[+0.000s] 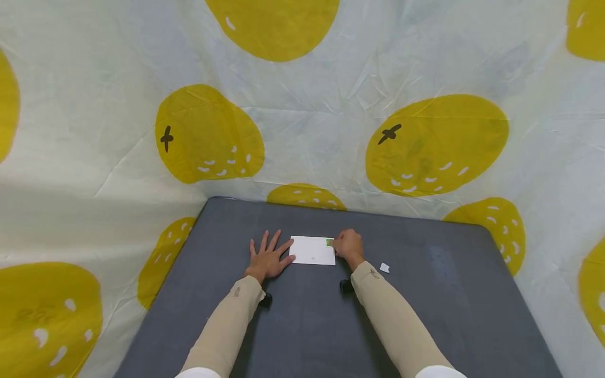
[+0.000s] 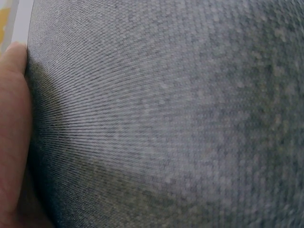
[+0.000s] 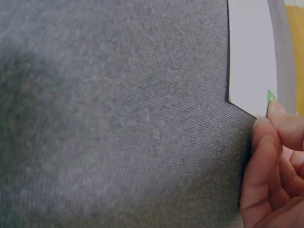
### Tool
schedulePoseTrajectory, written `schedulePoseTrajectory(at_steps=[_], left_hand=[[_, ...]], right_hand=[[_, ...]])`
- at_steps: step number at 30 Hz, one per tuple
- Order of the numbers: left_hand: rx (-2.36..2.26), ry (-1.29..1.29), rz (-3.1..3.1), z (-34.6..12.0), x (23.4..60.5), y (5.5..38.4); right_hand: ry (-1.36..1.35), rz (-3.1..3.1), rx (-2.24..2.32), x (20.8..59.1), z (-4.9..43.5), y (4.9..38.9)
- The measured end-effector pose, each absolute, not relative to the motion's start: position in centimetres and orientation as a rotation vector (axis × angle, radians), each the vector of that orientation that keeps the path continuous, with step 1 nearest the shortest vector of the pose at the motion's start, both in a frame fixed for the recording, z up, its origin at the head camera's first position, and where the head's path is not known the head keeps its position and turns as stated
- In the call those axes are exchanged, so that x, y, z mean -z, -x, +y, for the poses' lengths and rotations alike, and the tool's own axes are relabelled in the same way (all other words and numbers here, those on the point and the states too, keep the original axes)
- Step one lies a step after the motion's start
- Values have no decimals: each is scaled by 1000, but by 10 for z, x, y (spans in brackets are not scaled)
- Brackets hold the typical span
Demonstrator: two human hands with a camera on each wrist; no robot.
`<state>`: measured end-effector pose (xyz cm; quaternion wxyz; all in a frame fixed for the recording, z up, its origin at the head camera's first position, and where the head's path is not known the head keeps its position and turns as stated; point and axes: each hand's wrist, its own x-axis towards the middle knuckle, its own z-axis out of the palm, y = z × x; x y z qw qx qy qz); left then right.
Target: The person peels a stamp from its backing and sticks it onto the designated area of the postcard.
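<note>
A white envelope (image 1: 312, 250) lies flat on the dark table in the head view, with a green stamp (image 1: 329, 242) at its upper right corner. My left hand (image 1: 268, 260) rests palm down with fingers spread, its thumb and index finger touching the envelope's left edge. At the other end, my right hand (image 1: 348, 245) has its thumb on the stamp and the other fingers curled at the envelope's right edge. The right wrist view shows this thumb covering part of the stamp (image 3: 271, 95). Only part of the left hand (image 2: 13, 128) shows in the left wrist view.
A small white scrap (image 1: 385, 268) lies on the table (image 1: 302, 325) to the right of my right forearm. Behind and at the sides hangs a pale curtain (image 1: 312, 131) with large yellow fruit shapes, meeting the table's far edge.
</note>
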<state>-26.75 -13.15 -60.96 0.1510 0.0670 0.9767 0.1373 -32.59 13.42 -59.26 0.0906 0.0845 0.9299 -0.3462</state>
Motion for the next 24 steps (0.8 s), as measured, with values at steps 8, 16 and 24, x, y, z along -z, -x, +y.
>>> schedulePoseTrajectory(at_steps=[8, 16, 24], left_hand=[[-420, -204, 2783, -134, 611, 271], [-453, -218, 2768, -141, 626, 271], [-514, -274, 2812, -140, 615, 265]], right_hand=[[-317, 2791, 1003, 588, 130, 323], [-331, 2790, 1026, 598, 132, 324], [-349, 2786, 1132, 604, 138, 317]])
